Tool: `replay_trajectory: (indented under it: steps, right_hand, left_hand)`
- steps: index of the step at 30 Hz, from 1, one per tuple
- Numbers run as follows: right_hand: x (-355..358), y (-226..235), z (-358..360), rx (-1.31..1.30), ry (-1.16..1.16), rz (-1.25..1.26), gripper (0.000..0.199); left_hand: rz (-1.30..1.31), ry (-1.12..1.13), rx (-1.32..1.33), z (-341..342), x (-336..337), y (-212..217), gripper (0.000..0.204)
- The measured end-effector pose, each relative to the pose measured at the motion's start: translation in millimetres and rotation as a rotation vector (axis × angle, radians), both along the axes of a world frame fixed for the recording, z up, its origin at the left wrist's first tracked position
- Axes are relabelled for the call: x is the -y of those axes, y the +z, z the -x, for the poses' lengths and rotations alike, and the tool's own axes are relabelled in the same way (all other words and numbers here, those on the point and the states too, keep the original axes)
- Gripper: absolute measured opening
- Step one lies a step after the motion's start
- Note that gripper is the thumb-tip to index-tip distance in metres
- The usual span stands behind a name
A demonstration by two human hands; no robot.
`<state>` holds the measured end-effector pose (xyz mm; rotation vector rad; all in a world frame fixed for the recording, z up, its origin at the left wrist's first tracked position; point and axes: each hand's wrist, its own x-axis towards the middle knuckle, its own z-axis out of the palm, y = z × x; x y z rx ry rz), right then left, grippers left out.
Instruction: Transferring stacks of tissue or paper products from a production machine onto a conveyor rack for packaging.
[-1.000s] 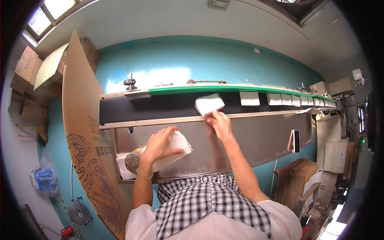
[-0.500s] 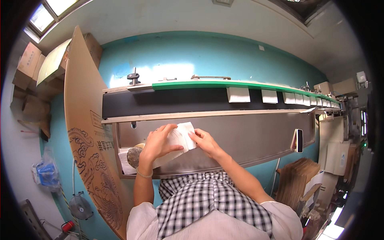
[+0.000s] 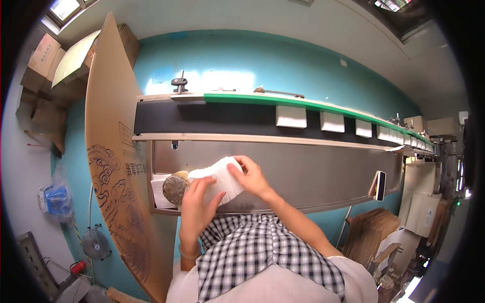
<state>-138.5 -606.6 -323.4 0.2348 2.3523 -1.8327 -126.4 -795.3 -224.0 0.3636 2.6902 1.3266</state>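
Note:
A thick stack of white paper, like tissues or napkins [image 3: 221, 174], lies tilted above the metal worktop in front of me. My right hand [image 3: 252, 179] grips its right end, the thumb on top and the fingers over the far edge. At the stack's near left side is my left hand [image 3: 198, 204], its fingers and thumb spread and touching the paper. Just left of it stands a round, brown mottled object [image 3: 175, 189], of a kind I cannot make out. White sheets [image 3: 160, 191] lie beneath that object.
Behind the metal worktop [image 3: 313, 177] runs a black conveyor belt [image 3: 202, 117] with a green rail [image 3: 252, 99]. Several white packs [image 3: 291, 116] sit on it. A tall cardboard sheet [image 3: 108, 111] stands left, a phone [image 3: 380, 186] at the right, and stacked cardboard [image 3: 371, 230] lower right.
My left hand has slid off the top of the stack toward me and loosened. My right hand has shifted higher on its end. White packs sit slightly farther left along the belt.

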Motion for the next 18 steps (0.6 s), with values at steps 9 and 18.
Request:
replay_trajectory:
  steps: [9, 18]
  right_hand:
    - [-11.1, 6.3, -9.8, 0.043, 0.032, 0.016, 0.042]
    - [-27.7, -3.5, -13.4, 0.251, -0.125, 0.378, 0.032]
  left_hand:
    - [0.035, 0.657, -0.076, -89.2, 1.0, -40.9, 0.03]
    - [0.162, 0.346, 0.031, -64.7, -19.0, -55.0, 0.074]
